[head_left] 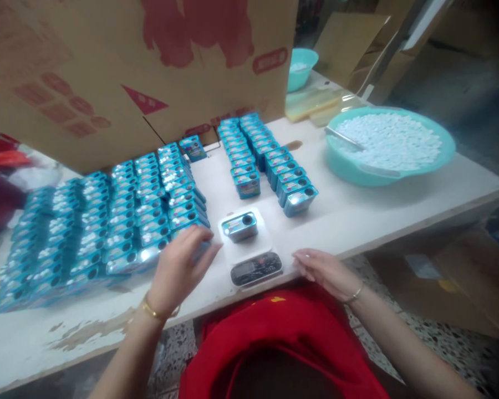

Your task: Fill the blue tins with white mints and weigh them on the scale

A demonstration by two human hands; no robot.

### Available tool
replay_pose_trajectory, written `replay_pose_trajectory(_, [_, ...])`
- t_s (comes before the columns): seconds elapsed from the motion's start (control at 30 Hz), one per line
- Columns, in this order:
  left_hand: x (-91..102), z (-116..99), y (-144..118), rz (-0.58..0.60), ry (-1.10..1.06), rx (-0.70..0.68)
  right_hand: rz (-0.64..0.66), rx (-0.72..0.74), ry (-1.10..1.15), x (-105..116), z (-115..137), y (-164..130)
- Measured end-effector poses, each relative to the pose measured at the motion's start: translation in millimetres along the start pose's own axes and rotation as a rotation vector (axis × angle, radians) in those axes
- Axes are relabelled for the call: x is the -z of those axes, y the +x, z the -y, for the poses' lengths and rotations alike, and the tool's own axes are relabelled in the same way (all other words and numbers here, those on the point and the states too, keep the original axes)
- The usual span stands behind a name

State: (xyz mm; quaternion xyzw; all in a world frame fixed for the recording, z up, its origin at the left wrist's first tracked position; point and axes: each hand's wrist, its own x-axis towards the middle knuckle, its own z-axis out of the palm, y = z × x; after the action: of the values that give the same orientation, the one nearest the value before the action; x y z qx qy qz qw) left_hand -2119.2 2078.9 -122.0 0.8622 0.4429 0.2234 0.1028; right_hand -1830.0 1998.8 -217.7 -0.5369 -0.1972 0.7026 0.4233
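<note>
A small blue tin point(240, 226) with a dark round spot on its lid lies on the white plate of a small digital scale point(255, 270). My left hand point(185, 257) is just left of the scale, at the front end of a row of blue tins point(187, 208). Its fingers are curved and the thumb stands apart; blue shows in the gap between them, and the palm side is partly hidden. To the right of the scale, my right hand point(322, 269) is above the table's front edge with fingertips pressed together. Whatever they hold is too small to name.
Several rows of tins point(120, 221) with white pieces on top cover the table's left side. More tins point(245, 183) stand behind the scale. A turquoise basin point(357, 173) of white pieces, with a metal-handled scoop point(344, 137), is at right. A large cardboard box point(108, 66) stands behind.
</note>
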Motion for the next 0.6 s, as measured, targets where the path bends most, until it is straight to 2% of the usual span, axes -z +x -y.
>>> replay_pose_trajectory(0.07, [-19.2, 12, -37, -0.008, -0.077, 0.086, 0.008, 0.027, -0.091, -5, 5, 1])
replay_pose_trajectory(0.2, [-78.3, 35, -99, -0.026, -0.106, 0.262, -0.01, 0.105, -0.298, -20, 31, 4])
replay_pose_trajectory(0.27, [-103.7, 41, -118, -0.091, -0.118, 0.329, -0.004, 0.189, -0.421, -32, 51, 7])
replay_pose_trajectory(0.33, [-120.8, 44, -128, -0.174, -0.116, 0.367, 0.028, 0.28, -0.52, -47, 71, 10])
replay_pose_trajectory(0.47, [-132.5, 46, -131, -0.245, -0.083, 0.349, 0.104, 0.414, -0.698, -80, 102, 20])
replay_pose_trajectory(0.6, [-132.6, 49, -132, -0.231, -0.094, 0.325, 0.073, 0.488, -0.884, -102, 110, 34])
